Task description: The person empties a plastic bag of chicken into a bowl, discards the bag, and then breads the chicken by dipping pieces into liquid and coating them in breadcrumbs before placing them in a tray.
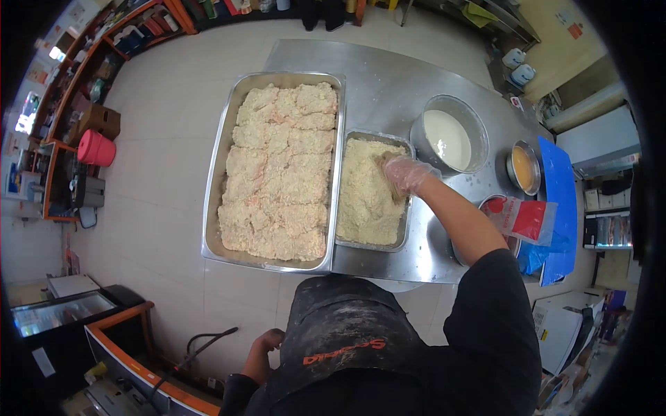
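Observation:
My right hand (406,175), in a clear plastic glove, reaches into the right side of a metal tray (374,246) of pale crumbs (368,201). Its fingers are coated and partly sunk in the crumbs, so whether they hold anything is hidden. My left hand (269,341) is bare and hangs low beside the apron, away from the table, its fingers curled and partly out of sight. Left of the crumb tray, a large deep metal tray (214,173) holds rows of crumb-coated pieces (277,173).
A metal pot (483,139) of white liquid stands behind my right hand. Further right are a bowl (535,173) of orange liquid, a red-and-clear plastic bag (531,220) over another container, and a blue board (560,208). Another person's dark shoes (322,26) show beyond the table.

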The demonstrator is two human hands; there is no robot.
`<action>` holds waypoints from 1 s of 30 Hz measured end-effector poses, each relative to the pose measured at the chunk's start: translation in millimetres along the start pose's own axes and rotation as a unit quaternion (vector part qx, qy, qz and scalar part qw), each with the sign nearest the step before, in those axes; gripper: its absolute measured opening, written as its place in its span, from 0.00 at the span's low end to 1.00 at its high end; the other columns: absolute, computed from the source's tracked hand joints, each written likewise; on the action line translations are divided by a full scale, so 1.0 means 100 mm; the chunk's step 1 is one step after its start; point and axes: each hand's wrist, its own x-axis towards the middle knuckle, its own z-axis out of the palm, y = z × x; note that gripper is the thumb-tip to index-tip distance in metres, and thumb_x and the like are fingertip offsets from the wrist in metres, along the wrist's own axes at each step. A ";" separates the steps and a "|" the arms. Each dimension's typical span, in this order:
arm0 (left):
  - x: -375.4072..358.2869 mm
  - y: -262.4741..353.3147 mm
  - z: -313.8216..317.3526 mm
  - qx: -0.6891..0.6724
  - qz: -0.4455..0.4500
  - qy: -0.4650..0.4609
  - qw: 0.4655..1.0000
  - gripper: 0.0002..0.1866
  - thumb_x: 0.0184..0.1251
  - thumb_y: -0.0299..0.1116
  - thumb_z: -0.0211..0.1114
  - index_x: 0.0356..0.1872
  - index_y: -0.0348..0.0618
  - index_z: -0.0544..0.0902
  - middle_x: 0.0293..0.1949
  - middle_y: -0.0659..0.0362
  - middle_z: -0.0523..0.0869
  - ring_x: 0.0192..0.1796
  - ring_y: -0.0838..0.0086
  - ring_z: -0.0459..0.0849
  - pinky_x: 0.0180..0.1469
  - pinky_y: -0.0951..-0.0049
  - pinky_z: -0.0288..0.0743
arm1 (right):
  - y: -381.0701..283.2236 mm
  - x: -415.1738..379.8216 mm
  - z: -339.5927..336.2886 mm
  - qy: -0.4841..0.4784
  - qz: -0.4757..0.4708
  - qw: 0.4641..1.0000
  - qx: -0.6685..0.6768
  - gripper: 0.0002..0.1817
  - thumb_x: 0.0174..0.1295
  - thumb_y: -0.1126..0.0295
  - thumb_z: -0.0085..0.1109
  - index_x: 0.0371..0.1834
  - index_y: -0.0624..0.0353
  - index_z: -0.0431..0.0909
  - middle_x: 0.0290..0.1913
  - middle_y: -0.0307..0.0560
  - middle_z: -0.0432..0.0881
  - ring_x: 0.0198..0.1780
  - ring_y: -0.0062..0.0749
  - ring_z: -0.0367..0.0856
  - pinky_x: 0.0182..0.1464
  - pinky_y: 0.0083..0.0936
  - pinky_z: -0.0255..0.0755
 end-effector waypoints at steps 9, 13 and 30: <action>-0.24 0.02 0.26 -0.153 0.101 0.006 0.983 0.29 0.58 0.46 0.69 0.59 0.43 0.80 0.53 0.52 0.84 0.57 0.59 0.82 0.52 0.56 0.80 | -0.49 -0.09 -0.28 0.054 0.086 0.948 0.303 0.12 0.62 0.75 0.51 0.47 0.68 0.76 0.46 0.63 0.82 0.50 0.53 0.82 0.50 0.40 0.78; 0.05 0.02 0.10 0.059 0.279 0.036 0.958 0.25 0.60 0.44 0.68 0.58 0.43 0.82 0.51 0.51 0.84 0.56 0.58 0.83 0.48 0.59 0.81 | -1.28 -0.54 -0.23 0.132 0.129 0.969 0.164 0.16 0.67 0.73 0.44 0.52 0.70 0.75 0.54 0.66 0.80 0.57 0.61 0.77 0.64 0.45 0.68; -0.11 0.27 -0.33 -0.101 0.015 0.052 0.993 0.18 0.67 0.41 0.53 0.50 0.42 0.81 0.37 0.57 0.85 0.26 0.72 0.76 0.24 0.68 0.69 | -1.26 -0.43 0.21 0.217 0.199 0.947 0.128 0.39 0.70 0.50 0.46 0.71 0.77 0.60 0.74 0.71 0.60 0.76 0.58 0.56 0.78 0.37 0.49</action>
